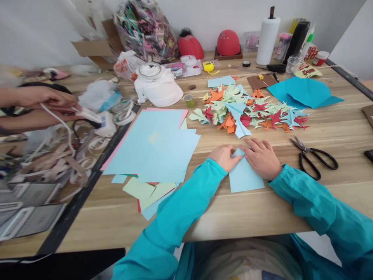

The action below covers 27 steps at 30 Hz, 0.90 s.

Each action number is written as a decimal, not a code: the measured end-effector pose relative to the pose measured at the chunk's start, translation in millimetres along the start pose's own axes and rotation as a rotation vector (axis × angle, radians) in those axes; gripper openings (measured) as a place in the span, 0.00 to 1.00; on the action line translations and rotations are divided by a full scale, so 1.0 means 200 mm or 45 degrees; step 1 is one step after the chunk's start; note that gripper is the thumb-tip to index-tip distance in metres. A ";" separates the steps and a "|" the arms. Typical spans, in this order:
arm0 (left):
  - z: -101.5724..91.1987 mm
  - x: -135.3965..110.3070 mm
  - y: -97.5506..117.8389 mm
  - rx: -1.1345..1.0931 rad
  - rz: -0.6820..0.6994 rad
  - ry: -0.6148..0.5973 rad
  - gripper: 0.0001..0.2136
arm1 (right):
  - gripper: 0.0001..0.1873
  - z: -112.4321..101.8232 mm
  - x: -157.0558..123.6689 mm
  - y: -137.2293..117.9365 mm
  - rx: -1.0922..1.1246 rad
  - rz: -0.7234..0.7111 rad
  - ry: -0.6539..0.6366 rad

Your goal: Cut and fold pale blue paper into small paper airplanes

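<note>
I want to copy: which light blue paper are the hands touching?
The small sheet under the left hand and right hand; the big sheets lie untouched on the left.

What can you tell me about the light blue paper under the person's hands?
The light blue paper looks plain and thin, with a straight near edge and two visible near corners. It lies on the wooden table, on the near side of the folded paper shapes. The left hand and right hand both touch its far end, partly hiding it; it seems folded there, but I can't see how.
</note>
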<state>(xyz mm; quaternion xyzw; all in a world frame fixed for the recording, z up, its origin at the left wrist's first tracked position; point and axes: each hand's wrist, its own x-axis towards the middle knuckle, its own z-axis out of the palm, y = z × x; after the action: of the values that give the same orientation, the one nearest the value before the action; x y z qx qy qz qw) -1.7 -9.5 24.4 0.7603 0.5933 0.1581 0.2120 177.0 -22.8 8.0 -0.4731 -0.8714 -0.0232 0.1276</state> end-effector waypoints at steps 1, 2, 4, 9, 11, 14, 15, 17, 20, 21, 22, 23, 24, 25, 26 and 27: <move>0.02 0.02 0.00 -0.079 -0.032 -0.007 0.11 | 0.22 0.00 0.00 0.00 0.032 0.006 0.006; 0.04 0.03 0.00 -0.198 -0.063 0.004 0.10 | 0.22 0.01 0.00 0.01 0.084 0.025 0.019; 0.06 0.03 -0.01 -0.542 -0.118 0.033 0.10 | 0.21 0.01 0.01 0.03 0.267 0.101 0.077; 0.07 -0.01 -0.03 -1.236 -0.187 -0.133 0.16 | 0.16 -0.02 0.04 0.08 1.013 0.263 0.107; 0.08 -0.02 -0.02 -1.308 -0.228 -0.193 0.18 | 0.17 -0.03 0.04 0.09 1.227 0.311 0.051; 0.07 -0.03 0.00 -1.338 -0.272 -0.238 0.20 | 0.19 -0.05 0.04 0.08 1.408 0.373 0.026; 0.07 -0.03 0.00 -1.339 -0.282 -0.247 0.20 | 0.19 -0.05 0.04 0.08 1.452 0.388 0.024; 0.06 -0.03 0.01 -1.336 -0.296 -0.263 0.19 | 0.19 -0.05 0.04 0.08 1.522 0.410 0.006; 0.05 -0.04 0.01 -1.285 -0.280 -0.268 0.16 | 0.19 -0.05 0.04 0.08 1.562 0.419 -0.027; 0.05 -0.04 0.02 -1.256 -0.261 -0.261 0.14 | 0.19 -0.05 0.04 0.08 1.562 0.414 -0.035; 0.05 -0.04 0.02 -1.228 -0.243 -0.247 0.12 | 0.19 -0.06 0.04 0.08 1.559 0.409 -0.047; 0.04 -0.04 0.03 -1.202 -0.227 -0.225 0.11 | 0.19 -0.06 0.05 0.08 1.555 0.397 -0.068; 0.04 -0.04 0.04 -1.181 -0.212 -0.202 0.10 | 0.19 -0.06 0.05 0.07 1.551 0.384 -0.094; 0.04 -0.04 0.04 -1.165 -0.198 -0.184 0.10 | 0.19 -0.07 0.05 0.07 1.547 0.370 -0.120; 0.04 -0.04 0.05 -1.155 -0.185 -0.174 0.10 | 0.19 -0.07 0.05 0.07 1.540 0.357 -0.139; 0.04 -0.04 0.06 -1.147 -0.173 -0.171 0.10 | 0.19 -0.07 0.05 0.06 1.532 0.347 -0.149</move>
<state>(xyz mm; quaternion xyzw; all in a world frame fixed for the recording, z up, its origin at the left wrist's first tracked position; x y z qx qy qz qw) 10.8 -20.8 23.3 0.5604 0.4989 0.3363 0.5692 185.2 -10.5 23.3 -0.4259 -0.6690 0.5146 0.3259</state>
